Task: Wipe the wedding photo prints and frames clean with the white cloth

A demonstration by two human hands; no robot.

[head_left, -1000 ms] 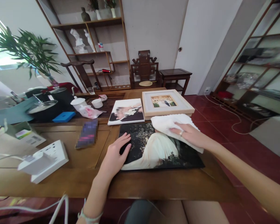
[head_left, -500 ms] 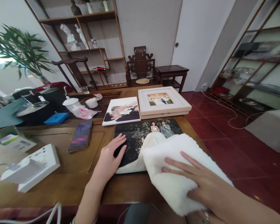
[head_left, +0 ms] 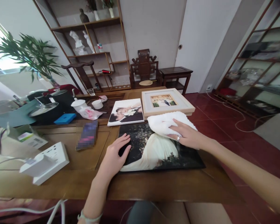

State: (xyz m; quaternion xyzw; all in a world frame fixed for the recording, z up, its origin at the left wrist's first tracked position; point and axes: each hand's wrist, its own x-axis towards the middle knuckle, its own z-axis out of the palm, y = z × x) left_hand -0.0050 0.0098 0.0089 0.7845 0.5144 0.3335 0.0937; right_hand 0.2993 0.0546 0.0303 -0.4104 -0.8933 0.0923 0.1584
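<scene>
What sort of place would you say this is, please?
Probably a home sitting or tea room: a long brown wooden tea table, open wooden display shelves holding white figurines, and a carved dark wooden chair.

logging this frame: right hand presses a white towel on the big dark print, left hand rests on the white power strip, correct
Not quite. The left hand rests flat on the left edge of the big dark print, not on the white power strip, which lies apart from it. The right hand does press the white towel on the print. The head view shows this.
</scene>
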